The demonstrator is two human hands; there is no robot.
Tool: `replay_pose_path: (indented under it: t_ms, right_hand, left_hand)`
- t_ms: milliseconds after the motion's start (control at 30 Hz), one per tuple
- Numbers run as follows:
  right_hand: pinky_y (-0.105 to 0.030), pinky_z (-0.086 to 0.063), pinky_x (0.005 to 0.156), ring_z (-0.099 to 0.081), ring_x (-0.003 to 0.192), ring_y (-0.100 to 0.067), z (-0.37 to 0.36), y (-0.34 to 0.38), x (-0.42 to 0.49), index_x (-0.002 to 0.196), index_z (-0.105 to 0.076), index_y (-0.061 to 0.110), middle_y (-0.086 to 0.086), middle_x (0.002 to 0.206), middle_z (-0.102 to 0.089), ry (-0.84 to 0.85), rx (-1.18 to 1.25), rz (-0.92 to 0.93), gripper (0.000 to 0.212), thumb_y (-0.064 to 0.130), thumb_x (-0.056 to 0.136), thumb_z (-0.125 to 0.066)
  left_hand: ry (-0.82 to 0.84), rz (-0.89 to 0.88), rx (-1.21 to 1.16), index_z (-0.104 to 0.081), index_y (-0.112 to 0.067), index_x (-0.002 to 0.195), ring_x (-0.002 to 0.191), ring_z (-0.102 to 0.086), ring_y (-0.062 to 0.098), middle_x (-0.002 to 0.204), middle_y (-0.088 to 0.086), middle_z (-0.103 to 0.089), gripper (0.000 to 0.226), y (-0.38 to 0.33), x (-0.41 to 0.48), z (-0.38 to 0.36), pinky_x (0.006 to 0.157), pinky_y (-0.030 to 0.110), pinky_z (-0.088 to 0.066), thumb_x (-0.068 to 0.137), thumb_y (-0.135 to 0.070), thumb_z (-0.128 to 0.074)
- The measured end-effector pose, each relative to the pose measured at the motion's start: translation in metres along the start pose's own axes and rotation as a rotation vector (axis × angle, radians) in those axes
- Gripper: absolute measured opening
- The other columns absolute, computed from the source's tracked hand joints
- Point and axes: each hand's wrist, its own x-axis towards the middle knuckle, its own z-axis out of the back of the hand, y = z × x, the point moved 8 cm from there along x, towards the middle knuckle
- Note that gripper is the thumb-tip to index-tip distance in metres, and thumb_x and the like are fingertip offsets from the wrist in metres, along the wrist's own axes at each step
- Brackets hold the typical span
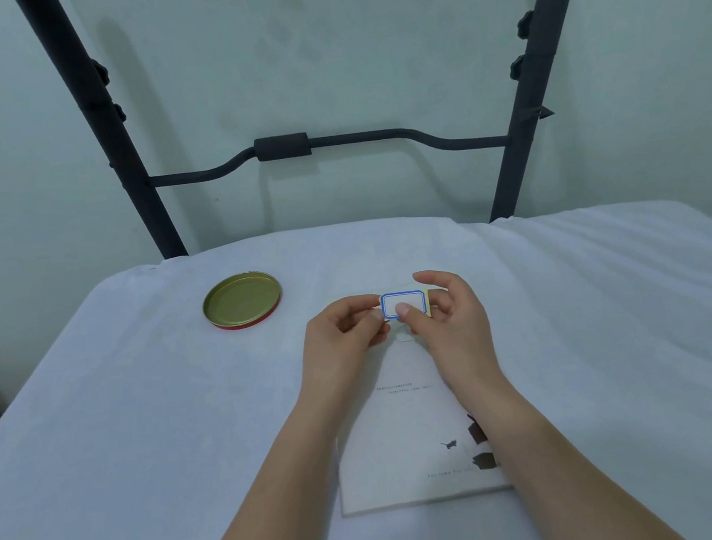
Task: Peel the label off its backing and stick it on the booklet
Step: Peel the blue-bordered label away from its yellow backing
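Note:
A white label with a blue border (399, 301) sits on a pale yellow backing strip, held up over the far end of the booklet. My left hand (341, 339) pinches its left edge. My right hand (450, 325) grips it from the right, thumb pressed on the label's lower middle. The white booklet (407, 443) lies flat on the white cloth beneath my hands, with small dark print and little dark figures near its lower right. My forearms hide parts of its sides.
A round gold tin lid with a red rim (242, 300) lies on the cloth to the left of the booklet. A black metal frame (285, 147) stands behind the table against the pale wall.

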Motion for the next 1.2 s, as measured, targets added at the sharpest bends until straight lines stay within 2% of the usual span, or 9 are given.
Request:
replay_pose_path:
  t_ms: [233, 400, 500, 667, 900, 1033, 1200]
  right_hand:
    - [-0.015, -0.05, 0.065, -0.068, 0.073, -0.006, -0.0015, 0.0028, -0.0002, 0.111, -0.061, 0.021, -0.006, 0.091, -0.072, 0.015, 0.008, 0.013, 0.034, 0.006, 0.082, -0.071]
    - [-0.024, -0.054, 0.077, -0.071, 0.088, -0.014, -0.0064, 0.0046, -0.0016, 0.109, -0.063, 0.02, -0.008, 0.101, -0.071, 0.063, -0.012, 0.026, 0.03, 0.005, 0.083, -0.069]
    - [-0.023, -0.054, 0.075, -0.071, 0.084, -0.014, -0.0061, 0.0035, -0.0015, 0.109, -0.063, 0.02, -0.007, 0.096, -0.074, 0.064, 0.005, 0.016, 0.03, 0.004, 0.084, -0.069]
    - [-0.016, -0.051, 0.063, -0.07, 0.073, -0.006, -0.0043, 0.0032, -0.0013, 0.112, -0.06, 0.022, -0.006, 0.091, -0.073, 0.037, 0.02, 0.012, 0.032, 0.006, 0.085, -0.068]
    - [-0.026, -0.053, 0.073, -0.072, 0.079, -0.011, -0.0033, 0.0039, -0.0015, 0.112, -0.058, 0.027, -0.003, 0.091, -0.075, 0.015, 0.014, 0.022, 0.036, 0.009, 0.083, -0.07]
    - [-0.025, -0.052, 0.075, -0.072, 0.081, -0.014, -0.0035, 0.0056, -0.0023, 0.11, -0.058, 0.029, -0.003, 0.089, -0.075, 0.01, 0.007, 0.036, 0.036, 0.011, 0.082, -0.071]
    - [-0.02, -0.052, 0.072, -0.073, 0.081, -0.01, -0.0029, 0.0063, -0.0022, 0.11, -0.057, 0.029, 0.0, 0.087, -0.075, 0.004, 0.006, 0.048, 0.037, 0.011, 0.081, -0.073]
  left_hand:
    - [-0.002, 0.002, 0.02, -0.072, -0.003, 0.093, 0.066, -0.067, 0.01, 0.075, 0.002, -0.072, 0.011, 0.0005, 0.0017, 0.0003, 0.076, 0.027, -0.058, 0.088, -0.009, -0.065]
    - [-0.014, -0.01, 0.075, -0.071, -0.006, 0.087, 0.068, -0.066, 0.01, 0.074, -0.002, -0.07, 0.013, -0.0004, 0.0027, 0.0029, 0.076, 0.028, -0.057, 0.089, -0.016, -0.064]
    - [0.003, 0.005, 0.053, -0.07, -0.002, 0.087, 0.07, -0.064, 0.014, 0.076, 0.002, -0.069, 0.013, -0.0012, 0.0022, 0.0013, 0.078, 0.031, -0.056, 0.088, -0.013, -0.062]
    - [0.028, 0.037, 0.012, -0.07, -0.002, 0.082, 0.071, -0.062, 0.018, 0.079, 0.01, -0.067, 0.012, -0.0018, 0.0001, -0.0022, 0.079, 0.035, -0.054, 0.086, -0.005, -0.059]
    - [0.05, 0.059, -0.031, -0.069, -0.003, 0.081, 0.069, -0.062, 0.018, 0.073, 0.004, -0.067, 0.011, -0.0003, -0.0001, -0.003, 0.075, 0.032, -0.054, 0.086, -0.006, -0.059]
    - [0.029, 0.06, -0.032, -0.069, 0.0, 0.084, 0.069, -0.063, 0.018, 0.074, 0.005, -0.067, 0.012, 0.001, 0.0007, -0.0008, 0.075, 0.032, -0.054, 0.086, -0.007, -0.06]
    - [0.035, 0.067, -0.044, -0.07, -0.005, 0.079, 0.069, -0.063, 0.019, 0.073, 0.005, -0.068, 0.011, 0.0012, -0.0001, -0.002, 0.074, 0.032, -0.053, 0.085, -0.008, -0.061]
